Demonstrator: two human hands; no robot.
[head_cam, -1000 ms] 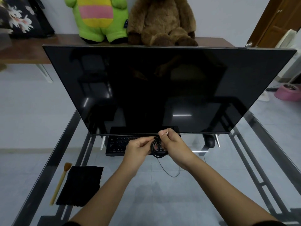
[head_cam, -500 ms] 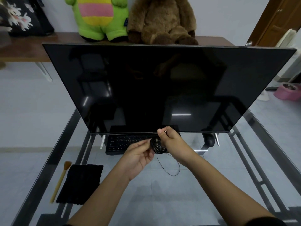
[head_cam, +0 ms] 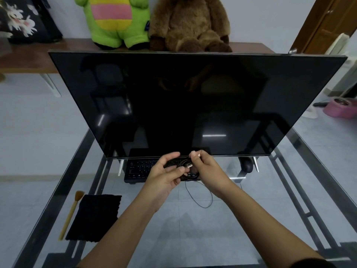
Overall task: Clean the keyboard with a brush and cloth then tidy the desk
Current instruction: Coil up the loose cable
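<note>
A black keyboard (head_cam: 139, 168) lies under the lower edge of the big dark monitor (head_cam: 193, 105), partly hidden by my hands. My right hand (head_cam: 206, 168) grips a coiled black cable (head_cam: 190, 174), with a thin loop of it hanging down onto the glass. My left hand (head_cam: 164, 176) pinches the cable's silver plug end beside the coil. A wooden-handled brush (head_cam: 70, 215) and a black cloth (head_cam: 95, 217) lie side by side at the front left of the glass desk (head_cam: 193, 238).
A black mouse (head_cam: 246, 165) sits under the monitor's right corner beside a monitor foot. A green plush toy (head_cam: 116, 22) and a brown teddy bear (head_cam: 189, 24) sit on a wooden bench behind. A pink bowl (head_cam: 342, 107) stands on the floor at right.
My left hand has opened away from the coil and now holds the plug end. My right hand keeps the coil in about the same place.
</note>
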